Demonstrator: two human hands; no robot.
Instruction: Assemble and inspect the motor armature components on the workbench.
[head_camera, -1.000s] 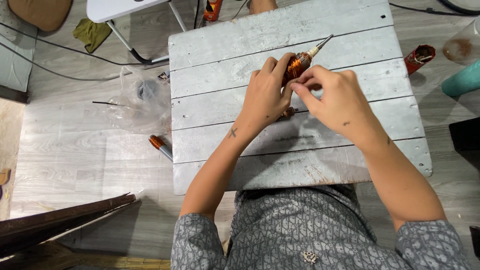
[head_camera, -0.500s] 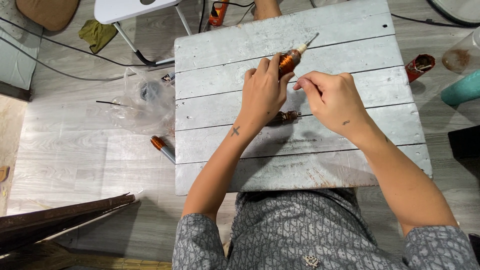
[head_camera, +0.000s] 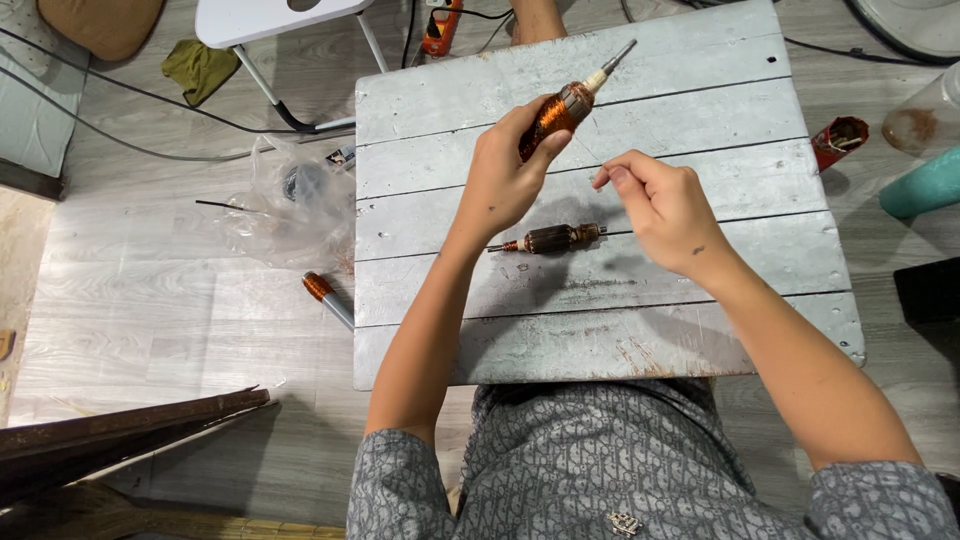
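The left hand holds a copper-wound armature above the tabletop, its fingers closed round the lower end of the winding. The steel shaft points up toward one o'clock. The right hand hovers just beside it at four o'clock, touching nothing; thumb and forefinger are pinched together, the other fingers curled loosely, and I cannot tell whether a fine wire is between them.

A second armature lies flat on the tabletop between the two hands, at six o'clock from the held one.

The held armature looks dense and rigid, probably heavy for its bulk. The iron core and shaft are likely the safe places to take hold; the enamelled winding seems easily scratched or snagged, and the smooth shaft may slip.

Off the tabletop at nine o'clock lie a clear plastic bag and a third rotor on the floor. A red cup stands at three o'clock.
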